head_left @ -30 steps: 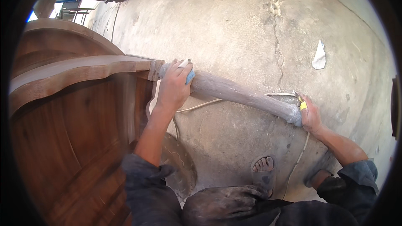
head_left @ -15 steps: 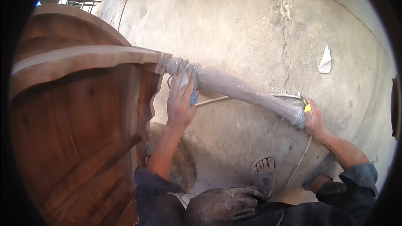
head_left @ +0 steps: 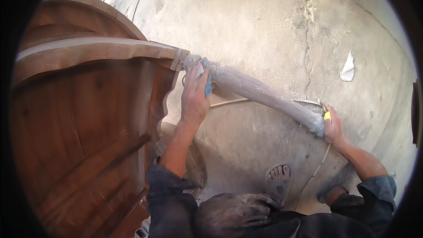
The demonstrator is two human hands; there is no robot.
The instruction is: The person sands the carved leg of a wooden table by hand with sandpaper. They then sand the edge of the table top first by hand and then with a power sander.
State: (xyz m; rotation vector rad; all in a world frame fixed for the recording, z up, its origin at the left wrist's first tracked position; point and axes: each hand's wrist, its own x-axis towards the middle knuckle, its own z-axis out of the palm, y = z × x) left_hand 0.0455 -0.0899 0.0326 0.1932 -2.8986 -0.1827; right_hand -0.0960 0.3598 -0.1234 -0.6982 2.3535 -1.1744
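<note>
A pale, dusty turned wooden leg (head_left: pixel 260 92) reaches from a brown wooden furniture piece (head_left: pixel 75 119) toward the lower right. My left hand (head_left: pixel 196 89) is closed on a blue sanding pad (head_left: pixel 208 87) with pale paper in it, pressed to the turned knobs at the leg's joint end. My fingers cover part of the pad. My right hand (head_left: pixel 333 127) is at the leg's far end, closed on a small yellow-handled tool (head_left: pixel 327 115) with a metal tip; whether it also grips the leg is hard to tell.
A pale cable (head_left: pixel 229 102) runs over the cracked concrete floor (head_left: pixel 264 31) behind the leg and down past my right hand. A white scrap (head_left: pixel 347 68) lies at the right. Dark frames stand at the top left. My sandalled foot (head_left: pixel 278 178) is below the leg.
My left hand has slid back, then forward again over the leg's knobs with the pad. My right hand stays at the far end. The whole view has shifted, so the furniture appears higher.
</note>
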